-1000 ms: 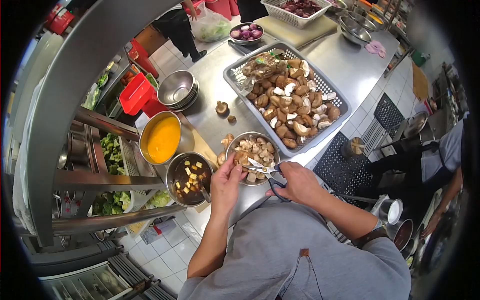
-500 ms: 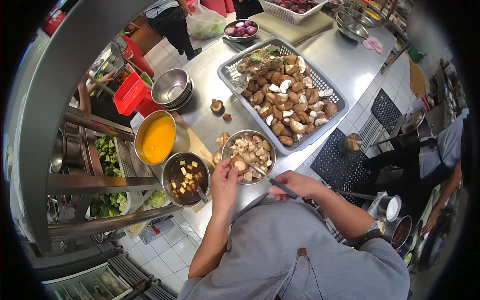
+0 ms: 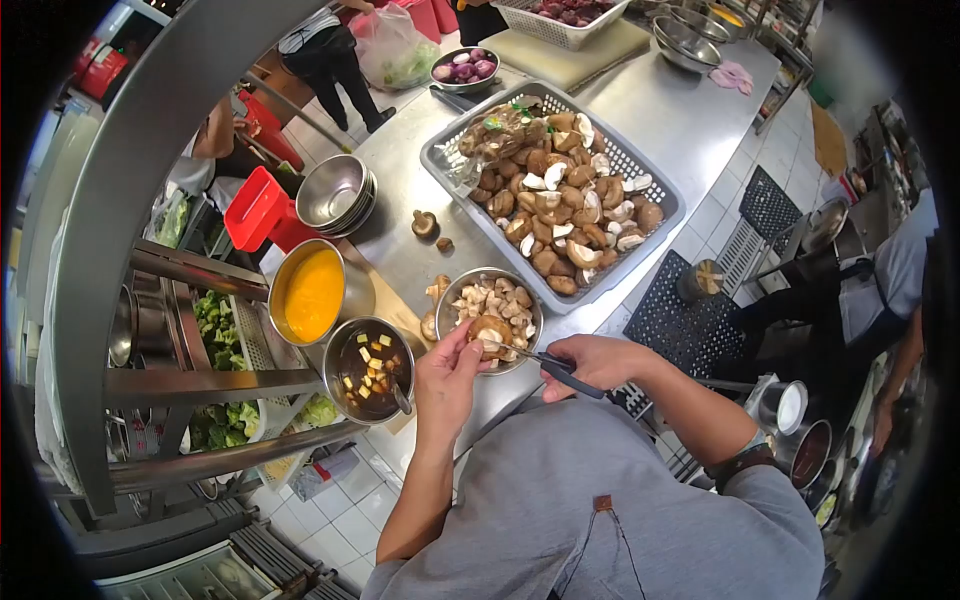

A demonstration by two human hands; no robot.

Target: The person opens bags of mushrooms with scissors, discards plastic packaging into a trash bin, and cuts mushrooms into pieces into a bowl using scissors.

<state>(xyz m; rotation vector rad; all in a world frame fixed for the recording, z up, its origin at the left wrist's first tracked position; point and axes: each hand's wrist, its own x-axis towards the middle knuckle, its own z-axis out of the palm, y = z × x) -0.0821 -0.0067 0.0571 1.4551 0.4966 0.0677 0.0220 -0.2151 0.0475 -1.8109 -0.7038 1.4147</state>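
Observation:
My left hand [image 3: 448,375] pinches a brown shiitake mushroom [image 3: 490,338] above a steel bowl [image 3: 441,318] of cut mushroom pieces. A pair of dark-handled scissors [image 3: 570,377] is gripped in my right hand [image 3: 598,365], the blades pointing left and meeting the mushroom. Just beyond the bowl, a grey perforated basket [image 3: 672,190] is heaped with whole and cut mushrooms, with a plastic bag of more at its far left end. One whole mushroom [image 3: 425,224] and a small mushroom piece [image 3: 444,244] lie on the steel table.
Left of my hands stand a pot of orange liquid [image 3: 313,293] and a pot of dark sauce [image 3: 365,408] with pale cubes and a spoon. Behind them are stacked steel bowls [image 3: 335,193] and a red container [image 3: 252,207]. Metal shelf rails [image 3: 210,385] run along the left. Other people stand nearby.
The mushroom has turned in my left hand, showing more of its cap. The scissors have shifted slightly, their handles now nearer the bowl. The whole view has shifted a little.

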